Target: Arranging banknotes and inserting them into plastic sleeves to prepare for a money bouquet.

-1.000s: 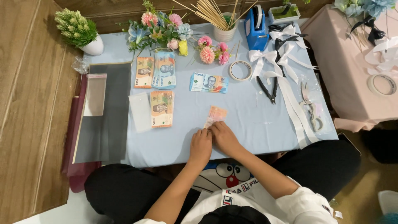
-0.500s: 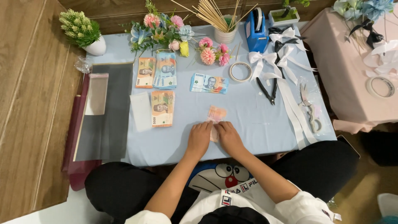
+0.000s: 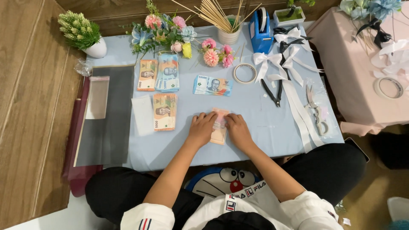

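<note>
Banknote [image 3: 220, 126], pinkish, lying flat on pale blue tabletop [image 3: 272, 123] just in front of the seated person, pressed from both sides. Left hand [image 3: 202, 128] palm down on its left edge, fingers spread forward and touching the paper; right hand [image 3: 237, 130] likewise flat on its right edge. Neither grip clenched: both released and resting, fingers pinning the note rather than grasping it. Whether the note is folded or a thin stack, cannot tell.

Just left of the left hand, orange-brown stack of notes [image 3: 164, 111], upright in portrait, beside a white slip [image 3: 142, 115]. Farther up, two more stacks side by side, orange stack [image 3: 147, 75] and bluish stack [image 3: 168, 78]. Above the hands, well apart, small fan of blue-green notes [image 3: 212, 85], lying crosswise.

Near the far edge: artificial flowers [image 3: 164, 34], pink blossoms [image 3: 217, 53], white cup of wooden skewers [image 3: 228, 30], blue tape dispenser [image 3: 260, 27]. Roll of clear tape [image 3: 243, 73] to the right of the fanned notes. Beyond it, white ribbon bows [image 3: 277, 64] with long tails trailing down the tabletop, black pliers [image 3: 272, 91] beside them, scissors [image 3: 316, 111] near the right edge.

At the left end, dark sheet [image 3: 108, 127] with a clear sleeve [image 3: 98, 97] on top; small potted plant [image 3: 83, 36] at the corner. Off to the right, pink-covered table [image 3: 353, 76] with another tape roll [image 3: 388, 87].
</note>
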